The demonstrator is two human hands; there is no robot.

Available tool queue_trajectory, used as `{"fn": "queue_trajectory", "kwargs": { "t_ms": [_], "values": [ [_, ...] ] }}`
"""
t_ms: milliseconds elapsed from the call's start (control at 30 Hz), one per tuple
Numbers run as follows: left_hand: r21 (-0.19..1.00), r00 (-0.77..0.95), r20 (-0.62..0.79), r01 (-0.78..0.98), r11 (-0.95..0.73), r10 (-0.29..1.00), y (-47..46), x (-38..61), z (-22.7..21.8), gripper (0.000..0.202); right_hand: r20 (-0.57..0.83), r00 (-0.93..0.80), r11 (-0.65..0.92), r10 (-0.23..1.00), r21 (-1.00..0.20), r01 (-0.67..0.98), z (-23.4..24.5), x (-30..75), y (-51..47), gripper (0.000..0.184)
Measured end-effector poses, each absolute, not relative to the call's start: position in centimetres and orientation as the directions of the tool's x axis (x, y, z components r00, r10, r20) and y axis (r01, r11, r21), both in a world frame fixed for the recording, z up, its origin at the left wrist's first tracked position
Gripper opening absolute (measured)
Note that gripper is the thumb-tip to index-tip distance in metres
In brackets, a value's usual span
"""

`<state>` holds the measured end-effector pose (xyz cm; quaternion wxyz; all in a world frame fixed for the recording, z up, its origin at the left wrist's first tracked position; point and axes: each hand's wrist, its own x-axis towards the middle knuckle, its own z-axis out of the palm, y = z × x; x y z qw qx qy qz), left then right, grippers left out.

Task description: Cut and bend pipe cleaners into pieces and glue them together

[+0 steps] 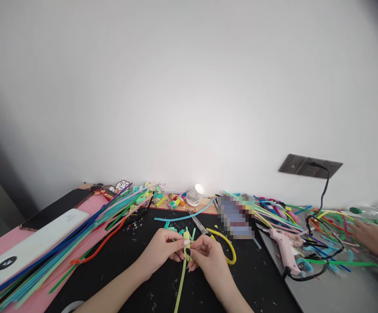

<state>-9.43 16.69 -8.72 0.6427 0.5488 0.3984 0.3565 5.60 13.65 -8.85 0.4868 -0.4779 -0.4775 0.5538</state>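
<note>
My left hand (165, 248) and my right hand (210, 257) meet over the black mat, fingertips pinched round a small piece of twisted pale-green pipe cleaner (186, 235). A long pale-green tail (180, 284) hangs from it toward me. Teal pipe cleaner pieces (168, 225) show just behind my left fingers; whether they are joined to the green piece I cannot tell. Scissors with a yellow handle (233, 248) lie behind and right of my right hand, blades (198, 224) pointing away. Part of the held piece is hidden by my fingers.
Bundled pipe cleaners (78, 234) lie at left beside a white device (34, 245). A paper cup (195, 194) stands by the wall. At right are a pink glue gun (286, 251) with a black cord, a plastic bottle (373, 213) and another person's hand (371, 234).
</note>
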Motion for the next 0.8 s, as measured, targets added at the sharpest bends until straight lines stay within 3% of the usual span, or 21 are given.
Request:
{"fn": "queue_trajectory", "kwargs": {
  "t_ms": [800],
  "values": [
    [0.993, 0.406, -0.117, 0.019, 0.12, 0.906, 16.43, -9.37, -8.06, 0.026, -0.045, -0.088, -0.041, 0.995, -0.998, 0.043, -8.4, 5.44, 13.39, 0.014]
  ]
}}
